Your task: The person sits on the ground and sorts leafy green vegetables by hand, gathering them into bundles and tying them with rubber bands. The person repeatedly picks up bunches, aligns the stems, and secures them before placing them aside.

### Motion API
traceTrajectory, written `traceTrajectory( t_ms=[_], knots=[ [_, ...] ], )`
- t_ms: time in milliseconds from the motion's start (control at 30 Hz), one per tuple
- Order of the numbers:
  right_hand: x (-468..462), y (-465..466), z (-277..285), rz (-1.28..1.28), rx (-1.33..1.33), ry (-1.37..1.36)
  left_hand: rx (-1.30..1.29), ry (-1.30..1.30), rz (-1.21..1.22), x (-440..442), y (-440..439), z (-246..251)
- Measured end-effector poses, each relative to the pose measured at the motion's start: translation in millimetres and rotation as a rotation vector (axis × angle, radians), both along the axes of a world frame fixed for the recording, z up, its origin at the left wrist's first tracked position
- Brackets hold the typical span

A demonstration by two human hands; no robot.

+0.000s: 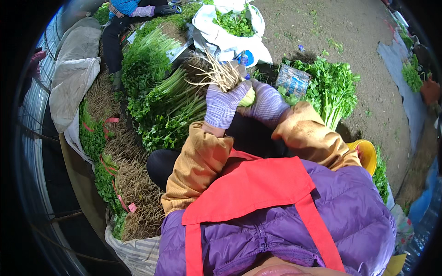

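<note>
Both my hands wear striped purple-and-white knit gloves and meet in front of my lap. My left hand [226, 103] grips a celery bunch [248, 99] at its base, with the pale stringy roots [219, 74] fanning out above the fist. On the other side of the bunch, my right hand [267, 103] is closed against the stalks; its fingertips are partly hidden. Just beyond the hands is a blue tape roll [247, 58], partly covered. Left of my hands lies a heap of leafy celery [169, 110].
A white sack [228, 43] holding greens stands ahead. To the right are a worn printed block [292, 81], a celery bundle [331, 93] and a yellow bucket [367, 155]. Root-ended bundles [138, 193] tied with red tape line the left. A co-worker's gloved hand [165, 9] shows at top left.
</note>
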State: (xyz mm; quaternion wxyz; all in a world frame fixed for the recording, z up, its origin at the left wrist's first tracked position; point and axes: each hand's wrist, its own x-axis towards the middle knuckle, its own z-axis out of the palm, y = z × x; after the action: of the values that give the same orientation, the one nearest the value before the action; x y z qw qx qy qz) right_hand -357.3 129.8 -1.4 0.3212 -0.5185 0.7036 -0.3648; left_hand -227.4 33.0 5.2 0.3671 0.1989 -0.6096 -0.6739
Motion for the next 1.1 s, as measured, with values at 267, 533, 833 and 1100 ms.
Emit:
traceTrajectory(
  t_ms=[267,533,833,1100],
  knots=[
    [29,9,27,-0.157,-0.046,0.185,0.202,0.084,0.071,-3,3,-2],
    [18,-3,13,0.114,-0.279,-0.376,0.11,0.016,0.181,3,18,11],
    [-25,-5,-7,0.189,-0.206,-0.35,0.239,0.362,0.118,8,12,12],
    [-98,8,-26,0.482,-0.172,-1.182,0.238,0.016,0.107,31,10,-7]
  ],
)
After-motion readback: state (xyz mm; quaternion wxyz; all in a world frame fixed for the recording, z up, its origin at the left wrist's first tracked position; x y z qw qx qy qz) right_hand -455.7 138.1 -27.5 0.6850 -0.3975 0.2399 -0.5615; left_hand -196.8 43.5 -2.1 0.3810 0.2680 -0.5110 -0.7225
